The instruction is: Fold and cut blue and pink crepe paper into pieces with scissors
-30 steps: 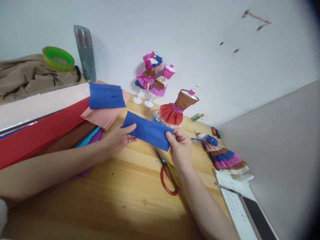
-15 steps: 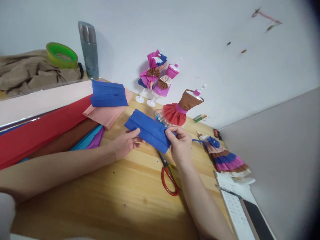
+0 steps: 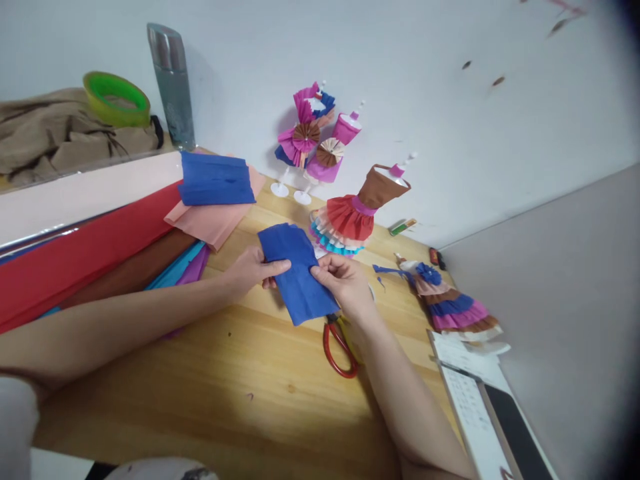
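A piece of blue crepe paper (image 3: 295, 267) is held above the wooden table between my two hands. My left hand (image 3: 256, 270) pinches its left edge, thumb on top and fingers underneath. At the right edge, my right hand (image 3: 345, 280) grips it between thumb and fingers. Red-handled scissors (image 3: 341, 350) lie just below, their blades mostly hidden by the paper and my right hand. Another blue crepe paper piece (image 3: 216, 180) rests on a salmon-coloured sheet (image 3: 210, 223) to the left.
Long rolls of coloured paper (image 3: 90, 267) spread across the left. Small mannequins in paper dresses (image 3: 350, 220) stand by the wall, and another paper dress (image 3: 455, 303) lies at right. A bottle (image 3: 173, 93), green tape roll (image 3: 117, 100) and brown cloth (image 3: 50, 133) are behind.
The blue paper has turned to a more upright slant and looks wider. My hands have come closer together along its edges.
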{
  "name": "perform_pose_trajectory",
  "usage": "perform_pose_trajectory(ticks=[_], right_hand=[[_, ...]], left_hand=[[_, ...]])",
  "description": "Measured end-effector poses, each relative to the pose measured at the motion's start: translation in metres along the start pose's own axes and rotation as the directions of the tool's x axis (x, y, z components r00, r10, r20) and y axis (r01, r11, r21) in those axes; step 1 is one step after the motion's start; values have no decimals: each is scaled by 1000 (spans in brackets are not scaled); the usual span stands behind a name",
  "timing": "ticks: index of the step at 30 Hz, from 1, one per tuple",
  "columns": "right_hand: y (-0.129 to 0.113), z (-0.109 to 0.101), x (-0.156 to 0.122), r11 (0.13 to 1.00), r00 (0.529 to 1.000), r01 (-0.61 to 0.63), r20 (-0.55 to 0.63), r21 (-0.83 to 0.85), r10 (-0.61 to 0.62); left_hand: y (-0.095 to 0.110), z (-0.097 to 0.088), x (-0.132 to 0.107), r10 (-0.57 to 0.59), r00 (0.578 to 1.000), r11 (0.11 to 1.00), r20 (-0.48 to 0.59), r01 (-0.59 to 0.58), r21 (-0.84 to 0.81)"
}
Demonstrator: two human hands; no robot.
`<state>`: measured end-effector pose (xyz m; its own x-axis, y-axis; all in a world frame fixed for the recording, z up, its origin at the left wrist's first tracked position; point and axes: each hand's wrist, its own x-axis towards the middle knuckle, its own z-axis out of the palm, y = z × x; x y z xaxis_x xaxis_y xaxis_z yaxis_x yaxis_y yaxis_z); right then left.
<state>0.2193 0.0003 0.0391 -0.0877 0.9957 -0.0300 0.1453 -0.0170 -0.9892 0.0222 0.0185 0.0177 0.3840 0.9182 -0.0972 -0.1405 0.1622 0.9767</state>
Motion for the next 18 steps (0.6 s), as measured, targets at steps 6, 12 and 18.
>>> perform_pose_trajectory(ticks=[6, 12, 18], right_hand=[[-2, 2, 0, 1000, 999, -17, 36, 23, 16], [0, 5, 1, 997, 1000, -21, -15, 69, 22], [4, 5, 3, 986, 1000, -4, -14, 164, 6]], left_hand=[[-6, 0, 1, -93, 994, 992, 62, 87, 90], [-6, -2, 3, -70, 996, 996, 63, 66, 52], [-6, -5, 5, -47, 996, 998, 81, 43, 53]])
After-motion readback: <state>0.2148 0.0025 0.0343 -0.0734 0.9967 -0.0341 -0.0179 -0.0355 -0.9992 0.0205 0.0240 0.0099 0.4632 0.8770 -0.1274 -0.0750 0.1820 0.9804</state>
